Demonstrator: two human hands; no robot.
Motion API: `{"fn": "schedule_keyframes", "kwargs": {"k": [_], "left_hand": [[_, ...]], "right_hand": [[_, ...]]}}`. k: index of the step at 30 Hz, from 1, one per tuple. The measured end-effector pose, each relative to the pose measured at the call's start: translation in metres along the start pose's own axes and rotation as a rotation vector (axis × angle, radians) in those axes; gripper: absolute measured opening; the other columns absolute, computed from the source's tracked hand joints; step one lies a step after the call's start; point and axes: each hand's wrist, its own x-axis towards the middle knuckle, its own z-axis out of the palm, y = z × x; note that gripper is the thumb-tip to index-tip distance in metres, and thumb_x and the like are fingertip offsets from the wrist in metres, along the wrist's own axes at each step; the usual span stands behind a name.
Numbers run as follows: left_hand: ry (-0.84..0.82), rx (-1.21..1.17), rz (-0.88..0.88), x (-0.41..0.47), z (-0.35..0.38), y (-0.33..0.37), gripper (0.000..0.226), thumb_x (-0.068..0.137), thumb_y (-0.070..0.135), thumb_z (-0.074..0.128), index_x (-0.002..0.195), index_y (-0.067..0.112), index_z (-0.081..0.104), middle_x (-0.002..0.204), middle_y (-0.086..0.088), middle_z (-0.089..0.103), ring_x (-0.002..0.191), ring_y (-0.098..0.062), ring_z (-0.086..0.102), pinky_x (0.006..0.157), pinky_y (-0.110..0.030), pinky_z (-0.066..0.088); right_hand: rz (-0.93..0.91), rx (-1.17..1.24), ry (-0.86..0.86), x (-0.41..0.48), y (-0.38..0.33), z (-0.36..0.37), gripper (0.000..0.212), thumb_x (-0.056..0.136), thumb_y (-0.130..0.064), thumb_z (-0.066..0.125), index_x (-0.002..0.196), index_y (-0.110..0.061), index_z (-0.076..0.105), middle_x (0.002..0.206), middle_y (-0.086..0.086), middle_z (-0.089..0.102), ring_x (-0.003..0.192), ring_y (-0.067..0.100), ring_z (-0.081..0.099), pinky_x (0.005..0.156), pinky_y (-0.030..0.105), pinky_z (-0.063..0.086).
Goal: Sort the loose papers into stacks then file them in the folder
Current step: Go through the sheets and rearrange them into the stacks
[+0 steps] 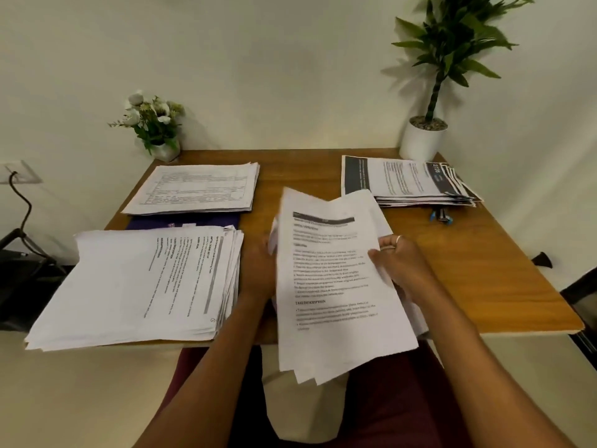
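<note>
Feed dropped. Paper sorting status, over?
Left hand, right hand grip sheaf. Near-left stack, far-left stack, far-right stack on table; purple folder between left two. Nothing obstructing.

We see a cream wall (274, 76) behind a wooden desk (468, 270), a tall leafy plant (447, 56) in a white pot at its far right corner, small white flowers (151, 119) far left, and a wall socket (21, 172).

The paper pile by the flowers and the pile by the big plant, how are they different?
The pile by the flowers shows white pages with ruled table lines; the pile by the big plant has dark bands on its pages. The flowers pile sits fairly square; the plant pile fans out at one corner. Both lie flat on the wooden table.
</note>
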Motion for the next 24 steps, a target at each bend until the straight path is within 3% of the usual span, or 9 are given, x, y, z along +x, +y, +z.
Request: {"fn": "schedule_keyframes", "kwargs": {"k": [4, 7, 9, 10, 12, 14, 16, 19, 24], "left_hand": [[0.091, 0.084, -0.004, 0.0, 0.0, 0.009, 0.019, 0.103, 0.044, 0.054, 0.104, 0.026, 0.059, 0.096, 0.022, 0.061, 0.079, 0.001, 0.06, 0.078, -0.012, 0.047], [0.106, -0.042, 0.039, -0.006, -0.004, 0.023, 0.021, 0.098, 0.058, 0.049, 0.085, 0.042, 0.053, 0.077, 0.038, 0.063, 0.074, 0.019, 0.062, 0.056, 0.004, 0.04], [0.069, -0.082, 0.058, -0.009, -0.006, 0.028, 0.009, 0.096, 0.06, 0.055, 0.088, 0.064, 0.053, 0.081, 0.056, 0.052, 0.076, 0.033, 0.051, 0.055, 0.007, 0.036], [0.02, -0.103, 0.064, -0.01, -0.006, 0.027, 0.022, 0.094, 0.059, 0.061, 0.09, 0.075, 0.047, 0.085, 0.058, 0.052, 0.078, 0.033, 0.052, 0.055, 0.005, 0.038], [-0.072, -0.122, 0.052, -0.011, -0.002, 0.021, 0.034, 0.093, 0.049, 0.069, 0.099, 0.076, 0.049, 0.09, 0.047, 0.062, 0.082, 0.017, 0.064, 0.06, -0.005, 0.05], [-0.098, -0.061, 0.012, -0.009, 0.001, 0.013, 0.017, 0.094, 0.038, 0.071, 0.097, 0.051, 0.061, 0.088, 0.031, 0.065, 0.086, 0.0, 0.068, 0.073, -0.025, 0.06], [-0.156, -0.054, 0.029, -0.007, 0.001, 0.007, 0.015, 0.096, 0.024, 0.071, 0.092, 0.038, 0.065, 0.098, 0.021, 0.069, 0.093, -0.011, 0.07, 0.084, -0.038, 0.061], [-0.279, -0.218, 0.045, -0.006, -0.003, 0.004, 0.016, 0.084, 0.005, 0.081, 0.092, 0.017, 0.075, 0.12, -0.001, 0.072, 0.111, -0.018, 0.067, 0.101, -0.041, 0.054], [-0.328, -0.235, 0.048, -0.008, -0.004, 0.006, 0.019, 0.076, 0.013, 0.087, 0.087, 0.022, 0.075, 0.126, -0.006, 0.069, 0.116, -0.025, 0.064, 0.101, -0.039, 0.053]], "right_hand": [[-0.127, -0.175, 0.091, 0.009, 0.013, 0.004, 0.01, 0.095, -0.02, 0.07, 0.093, -0.024, 0.061, 0.097, -0.007, 0.07, 0.087, 0.013, 0.067, 0.065, 0.023, 0.048], [-0.273, -0.264, 0.114, 0.007, 0.016, 0.009, 0.006, 0.097, -0.019, 0.068, 0.1, -0.022, 0.063, 0.087, -0.012, 0.064, 0.079, 0.007, 0.06, 0.062, 0.019, 0.041], [-0.331, -0.236, 0.139, 0.003, 0.022, 0.013, 0.008, 0.098, -0.019, 0.067, 0.099, -0.025, 0.062, 0.084, -0.019, 0.061, 0.082, 0.008, 0.061, 0.067, 0.023, 0.046], [-0.347, -0.224, 0.15, 0.001, 0.025, 0.015, 0.01, 0.099, -0.019, 0.067, 0.099, -0.027, 0.062, 0.085, -0.02, 0.061, 0.084, 0.01, 0.061, 0.071, 0.027, 0.049], [-0.349, -0.212, 0.147, 0.0, 0.03, 0.016, 0.009, 0.099, -0.019, 0.067, 0.1, -0.026, 0.063, 0.088, -0.016, 0.063, 0.088, 0.012, 0.061, 0.074, 0.029, 0.049], [-0.308, -0.207, 0.119, 0.003, 0.031, 0.013, 0.006, 0.097, -0.021, 0.069, 0.102, -0.02, 0.065, 0.088, -0.011, 0.063, 0.086, 0.014, 0.061, 0.07, 0.025, 0.046], [-0.235, -0.101, 0.064, 0.008, 0.028, 0.008, 0.012, 0.093, -0.025, 0.075, 0.099, -0.019, 0.066, 0.088, -0.009, 0.066, 0.084, 0.014, 0.063, 0.069, 0.024, 0.049], [-0.175, 0.096, 0.054, 0.012, 0.018, 0.0, 0.025, 0.087, -0.032, 0.079, 0.108, -0.029, 0.066, 0.106, -0.005, 0.069, 0.096, 0.013, 0.066, 0.074, 0.03, 0.056], [-0.245, 0.151, 0.174, 0.021, 0.012, -0.002, 0.043, 0.09, -0.019, 0.073, 0.131, -0.026, 0.061, 0.126, -0.004, 0.062, 0.114, 0.017, 0.06, 0.079, 0.028, 0.057]]}}
